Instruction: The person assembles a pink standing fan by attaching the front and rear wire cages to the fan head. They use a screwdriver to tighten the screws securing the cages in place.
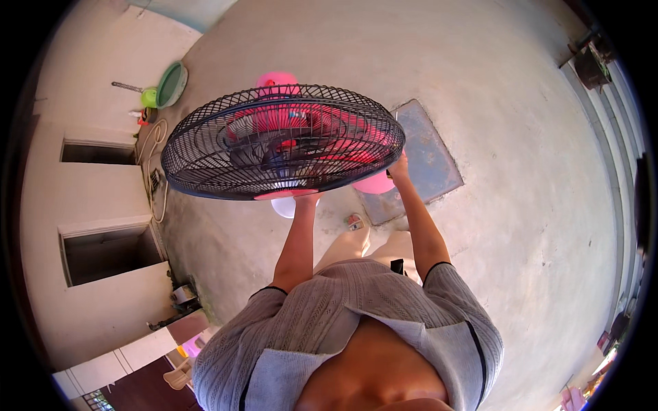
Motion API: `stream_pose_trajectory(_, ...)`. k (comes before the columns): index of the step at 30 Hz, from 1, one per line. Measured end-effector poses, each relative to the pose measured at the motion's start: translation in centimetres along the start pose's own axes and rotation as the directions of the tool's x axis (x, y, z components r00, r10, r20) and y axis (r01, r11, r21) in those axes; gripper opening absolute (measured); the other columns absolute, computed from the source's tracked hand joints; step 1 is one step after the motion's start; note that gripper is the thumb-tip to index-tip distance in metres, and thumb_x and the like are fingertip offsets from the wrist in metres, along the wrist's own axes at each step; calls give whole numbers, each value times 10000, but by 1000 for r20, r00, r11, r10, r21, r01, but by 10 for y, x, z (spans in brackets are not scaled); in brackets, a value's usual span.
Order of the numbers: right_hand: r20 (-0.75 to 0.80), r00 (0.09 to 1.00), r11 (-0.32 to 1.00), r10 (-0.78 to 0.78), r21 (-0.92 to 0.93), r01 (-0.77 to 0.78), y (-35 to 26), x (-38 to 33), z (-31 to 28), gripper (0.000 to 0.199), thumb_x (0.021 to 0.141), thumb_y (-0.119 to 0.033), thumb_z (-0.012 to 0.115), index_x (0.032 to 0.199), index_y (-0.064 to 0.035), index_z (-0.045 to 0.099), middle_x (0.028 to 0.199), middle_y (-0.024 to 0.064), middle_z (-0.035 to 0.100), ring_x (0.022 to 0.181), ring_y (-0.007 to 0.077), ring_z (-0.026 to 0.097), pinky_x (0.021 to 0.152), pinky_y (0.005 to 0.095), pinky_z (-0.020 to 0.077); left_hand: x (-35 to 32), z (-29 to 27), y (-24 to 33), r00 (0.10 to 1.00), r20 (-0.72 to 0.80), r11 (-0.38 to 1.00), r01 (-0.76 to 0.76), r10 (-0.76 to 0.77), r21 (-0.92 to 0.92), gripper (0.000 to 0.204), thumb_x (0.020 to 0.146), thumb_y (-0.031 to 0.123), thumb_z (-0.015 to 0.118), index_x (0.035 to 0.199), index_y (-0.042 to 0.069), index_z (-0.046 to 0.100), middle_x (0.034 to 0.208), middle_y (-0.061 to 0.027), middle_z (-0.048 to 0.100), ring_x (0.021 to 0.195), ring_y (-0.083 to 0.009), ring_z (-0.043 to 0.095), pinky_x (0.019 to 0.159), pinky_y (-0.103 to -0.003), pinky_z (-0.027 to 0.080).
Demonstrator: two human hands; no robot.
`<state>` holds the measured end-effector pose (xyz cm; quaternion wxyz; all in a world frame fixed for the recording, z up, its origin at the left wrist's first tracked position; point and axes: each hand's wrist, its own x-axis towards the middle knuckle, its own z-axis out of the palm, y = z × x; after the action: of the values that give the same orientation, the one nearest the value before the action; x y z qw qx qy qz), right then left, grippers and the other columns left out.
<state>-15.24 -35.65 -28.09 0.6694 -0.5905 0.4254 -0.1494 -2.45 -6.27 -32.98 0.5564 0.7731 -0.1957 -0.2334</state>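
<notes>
An electric fan head (226,154) with a black wire cage is held up in front of me, tilted. At its near edge, my left hand (308,198) holds it from below; the fan covers most of those fingers. My right hand (399,166) grips the right side of the rim, its fingertips partly hidden. Through the wires show the blades and a small red part in the middle. Below and behind the cage are pink plastic things, one rounded piece (276,79) past the far rim and another (375,183) by my right hand. A white rounded object (285,207) peeks out under the near edge.
A grey-blue slab (439,161) is set in the concrete floor beyond my right hand. Along the left wall are a green basin (173,85), a light green dipper (149,98) and a coiled hose (159,198). Steps (613,130) run along the right.
</notes>
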Motion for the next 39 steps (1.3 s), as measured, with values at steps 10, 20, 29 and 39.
stream_pose_trajectory(10, -225, 865, 883, -448, -263, 388, -95, -13, -96, 326, 806, -309, 720, 949, -20, 667, 632, 44, 616, 602, 115, 545, 601, 297, 459, -8, 15, 64, 997, -21, 995, 72, -70, 66, 592, 880, 548, 377, 1285, 130, 483, 1337, -84, 494, 1237, -280, 422, 1081, -453, 275)
stream_pose_trajectory(20, -99, 683, 666, -724, -358, 654, -330, -107, -113, 310, 846, -302, 703, 943, -12, 649, 724, 29, 661, 682, 81, 606, 656, 232, 473, 4, 37, 58, 944, -8, 200, 61, -329, -978, 678, 865, 616, 289, 1388, 195, 376, 1445, -53, 384, 1321, -292, 348, 1120, -460, 234)
stream_pose_trajectory(29, 69, 424, 345, -903, -472, 812, -430, -184, -41, 301, 833, -288, 721, 934, -10, 671, 697, 20, 653, 664, 66, 578, 657, 238, 468, -7, 44, 108, 864, -18, -379, -238, -502, -894, 614, 912, 520, 219, 1375, 163, 405, 1418, -82, 415, 1300, -328, 385, 1052, -562, 298)
stream_pose_trajectory(39, 275, 267, 92, -924, -518, 851, -404, -191, -23, 247, 818, -270, 733, 944, -67, 671, 638, 28, 595, 588, 64, 466, 586, 233, 437, -22, 35, 155, 855, -1, -451, -275, -519, -849, 573, 931, 452, 197, 1347, 141, 440, 1371, -96, 462, 1261, -338, 425, 1017, -556, 338)
